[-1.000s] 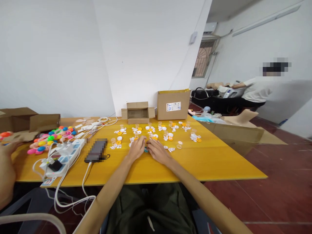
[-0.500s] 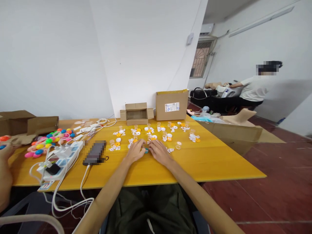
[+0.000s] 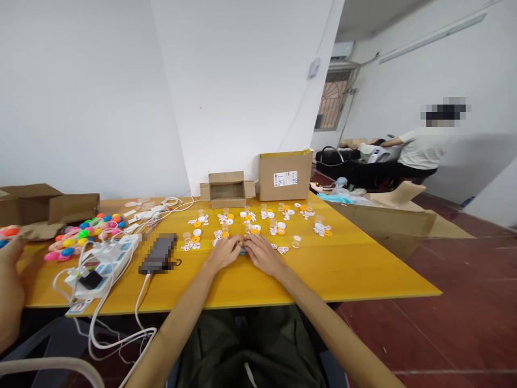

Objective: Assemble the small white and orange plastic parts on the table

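Note:
My left hand (image 3: 223, 253) and my right hand (image 3: 262, 252) meet over the yellow tabletop, their fingers curled and closed together. Between the fingertips shows a small blue round piece (image 3: 243, 251), mostly covered by the fingers, and both hands pinch it. Around and behind the hands lie small groups of parts: orange rings (image 3: 196, 240), white discs (image 3: 197, 232), flat white pieces with holes (image 3: 218, 234) and clear plastic cups (image 3: 186, 236). To the right of my right hand a clear cup with a white disc (image 3: 296, 241) stands apart.
An open small carton (image 3: 227, 203) and a closed box (image 3: 285, 178) stand at the back. On the left are a phone (image 3: 159, 253), a power strip (image 3: 109, 269) with cables, and colourful balls (image 3: 68, 251). Another person's hand (image 3: 10, 264) is at far left; someone sits (image 3: 424, 151) at right.
My hands stay at the same spot with slight finger movement around the blue piece. The view shifts slightly. The other person's hand at far left moves a little.

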`<act>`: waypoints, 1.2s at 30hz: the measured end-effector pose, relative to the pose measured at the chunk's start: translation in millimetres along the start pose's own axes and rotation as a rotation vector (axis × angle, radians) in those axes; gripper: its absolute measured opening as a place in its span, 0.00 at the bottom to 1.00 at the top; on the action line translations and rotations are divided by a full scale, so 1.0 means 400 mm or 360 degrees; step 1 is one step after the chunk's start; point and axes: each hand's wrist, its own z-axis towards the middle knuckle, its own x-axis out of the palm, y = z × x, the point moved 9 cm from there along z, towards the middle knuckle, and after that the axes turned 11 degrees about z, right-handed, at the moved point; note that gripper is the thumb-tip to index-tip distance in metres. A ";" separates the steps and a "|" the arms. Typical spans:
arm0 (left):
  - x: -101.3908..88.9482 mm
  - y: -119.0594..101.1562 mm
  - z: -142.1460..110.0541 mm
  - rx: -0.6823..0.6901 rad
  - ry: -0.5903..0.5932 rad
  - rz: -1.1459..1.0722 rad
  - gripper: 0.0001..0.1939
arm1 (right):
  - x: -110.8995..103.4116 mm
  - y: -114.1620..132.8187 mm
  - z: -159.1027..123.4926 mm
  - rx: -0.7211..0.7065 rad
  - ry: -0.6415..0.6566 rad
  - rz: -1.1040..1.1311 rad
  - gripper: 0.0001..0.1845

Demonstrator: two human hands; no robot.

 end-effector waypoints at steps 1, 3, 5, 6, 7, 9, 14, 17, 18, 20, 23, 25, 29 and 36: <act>0.002 -0.001 0.000 0.0012 0.0019 0.0006 0.10 | 0.001 0.002 0.001 -0.0010 0.0009 0.0009 0.10; 0.008 -0.004 0.000 0.0037 0.0070 0.0030 0.10 | 0.004 0.002 0.003 -0.0017 0.0024 0.0026 0.10; 0.013 -0.009 -0.001 0.0064 0.0121 0.0060 0.08 | 0.005 -0.002 0.003 -0.0015 0.0034 0.0046 0.10; 0.015 -0.012 -0.002 0.0077 0.0142 0.0074 0.08 | 0.004 -0.004 0.003 -0.0013 0.0037 0.0057 0.10; 0.017 -0.014 -0.003 0.0092 0.0159 0.0084 0.07 | 0.004 -0.006 0.003 -0.0010 0.0039 0.0070 0.10; 0.019 -0.018 -0.005 0.0116 0.0175 0.0093 0.06 | 0.002 -0.010 0.003 0.0002 0.0036 0.0097 0.10; 0.020 -0.018 -0.004 0.0131 0.0182 0.0066 0.06 | -0.004 -0.020 0.001 0.0058 0.0012 0.0178 0.11; 0.016 -0.020 -0.003 0.0128 0.0202 0.0051 0.06 | -0.006 -0.027 0.000 0.0088 -0.0009 0.0249 0.10; 0.015 -0.022 -0.003 0.0122 0.0217 0.0051 0.06 | -0.006 -0.031 0.000 0.0098 -0.0017 0.0278 0.10; 0.013 -0.024 -0.004 0.0103 0.0262 0.0057 0.07 | -0.004 -0.038 0.000 0.0117 -0.0031 0.0344 0.09; 0.013 -0.024 -0.004 0.0060 0.0329 0.0075 0.08 | 0.001 -0.050 -0.001 0.0149 -0.0045 0.0438 0.08; 0.015 -0.021 -0.003 0.0033 0.0342 0.0091 0.09 | 0.005 -0.056 -0.002 0.0171 -0.0053 0.0480 0.09; 0.018 -0.017 0.000 0.0009 0.0321 0.0083 0.08 | 0.010 -0.064 -0.004 0.0201 -0.0056 0.0510 0.09; 0.022 -0.011 0.001 -0.0011 0.0321 -0.0031 0.07 | 0.009 -0.063 -0.004 0.0213 -0.0040 0.0484 0.09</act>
